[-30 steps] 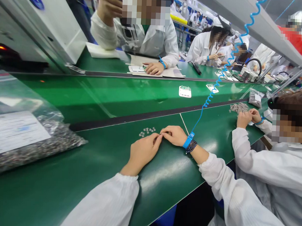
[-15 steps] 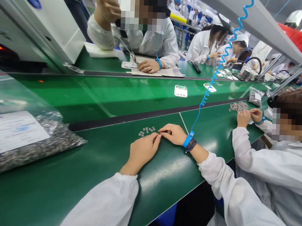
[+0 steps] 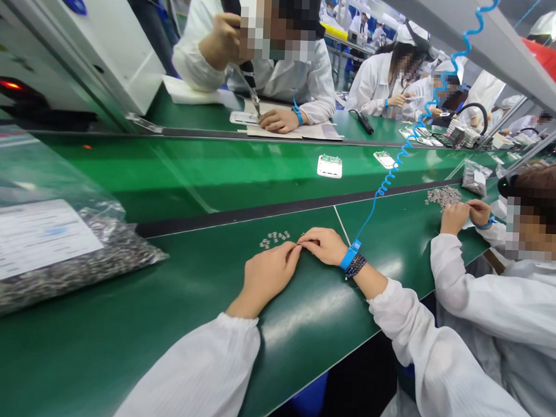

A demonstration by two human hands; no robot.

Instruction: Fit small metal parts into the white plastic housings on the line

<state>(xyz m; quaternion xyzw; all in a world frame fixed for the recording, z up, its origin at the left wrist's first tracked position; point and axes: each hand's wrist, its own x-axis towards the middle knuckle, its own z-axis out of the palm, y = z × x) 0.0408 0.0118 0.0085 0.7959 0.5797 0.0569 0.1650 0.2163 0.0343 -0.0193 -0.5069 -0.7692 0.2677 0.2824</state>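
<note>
My left hand [image 3: 270,268] rests over the green tabletop [image 3: 200,303], thumb and forefinger pinched together. Opposite it, my right hand [image 3: 325,245] is pinched too, and the fingertips of both hands meet. Whatever lies between them is too small to make out. Just beyond my left hand several small silvery metal parts [image 3: 275,237] lie loosely on the table. A blue wrist strap [image 3: 350,255] circles my right wrist, above a dark beaded bracelet [image 3: 355,266]. A blue coiled cord [image 3: 403,149] runs up from the strap.
At left lies a clear bag [image 3: 73,267] full of small metal parts. Beyond the table edge, a green belt [image 3: 243,170] carries white panels with circuit boards [image 3: 329,166]. A co-worker's hands [image 3: 462,216] are at right near a parts pile [image 3: 443,196]. Another person opposite holds a tool [image 3: 247,75].
The whole view has shifted slightly. My hands stay pinched together at nearly the same spot. Across the belt, the co-worker's raised hand and tool have come lower.
</note>
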